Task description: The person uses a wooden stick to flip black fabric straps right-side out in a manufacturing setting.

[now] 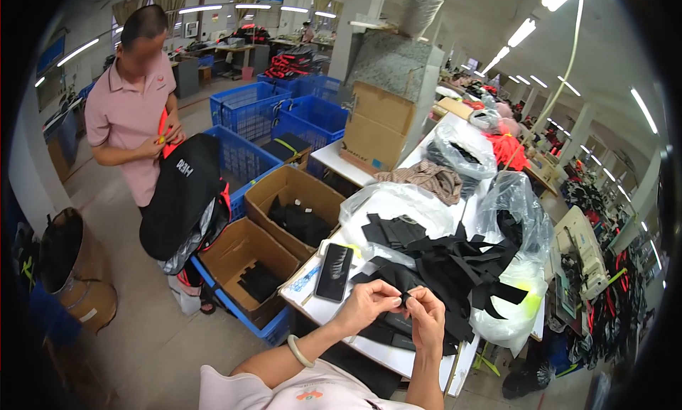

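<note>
Both my hands meet over the near end of a white table (pixel 392 356), pinching one small black piece (pixel 405 297) between their fingertips. It looks like fabric or webbing, mostly covered by the fingers. My left hand (pixel 369 307), with a pale bangle on its wrist, grips it from the left. My right hand (pixel 427 316) closes on it from the right. Under and beyond them lies a heap of black fabric strips (pixel 455 264). A phone (pixel 334 273) with a dark screen rests on the table left of my hands.
Cardboard boxes (pixel 245 250) holding black pieces stand left of the table, near blue crates (pixel 249 101). Clear plastic bags (pixel 515 296) lie along the table's right. At left, a person (pixel 135 104) in a pink shirt holds a black bag (pixel 186 190). A sewing machine (pixel 579 250) stands at right.
</note>
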`<act>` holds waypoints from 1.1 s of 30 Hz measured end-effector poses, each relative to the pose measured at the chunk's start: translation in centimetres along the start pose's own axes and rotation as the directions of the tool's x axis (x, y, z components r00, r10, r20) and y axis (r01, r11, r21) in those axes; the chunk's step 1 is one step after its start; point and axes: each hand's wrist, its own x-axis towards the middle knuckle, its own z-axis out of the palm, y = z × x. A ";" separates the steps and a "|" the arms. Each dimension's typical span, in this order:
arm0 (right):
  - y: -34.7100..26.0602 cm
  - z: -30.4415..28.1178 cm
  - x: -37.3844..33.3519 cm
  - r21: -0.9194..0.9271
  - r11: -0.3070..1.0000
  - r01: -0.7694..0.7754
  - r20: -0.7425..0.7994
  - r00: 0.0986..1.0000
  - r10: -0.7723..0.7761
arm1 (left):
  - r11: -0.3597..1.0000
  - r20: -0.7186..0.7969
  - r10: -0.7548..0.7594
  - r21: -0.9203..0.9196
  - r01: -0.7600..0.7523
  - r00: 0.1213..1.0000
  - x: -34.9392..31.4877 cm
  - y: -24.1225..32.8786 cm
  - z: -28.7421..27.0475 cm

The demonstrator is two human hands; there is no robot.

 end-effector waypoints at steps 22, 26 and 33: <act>-0.3 0.3 -0.9 -0.719 0.670 0.186 0.041 0.973 -0.226 | 0.949 -0.103 0.011 0.314 0.021 0.995 0.7 -1.2 1.1; 1.1 1.2 -0.8 -0.764 0.589 0.262 -0.016 0.906 -0.424 | 0.781 -0.284 0.418 0.598 -0.181 0.863 1.7 -2.9 2.0; 3.3 2.3 0.8 -0.724 0.661 0.198 -0.163 0.882 -0.443 | 0.707 -0.283 0.508 0.676 -0.206 0.814 1.9 -2.0 1.0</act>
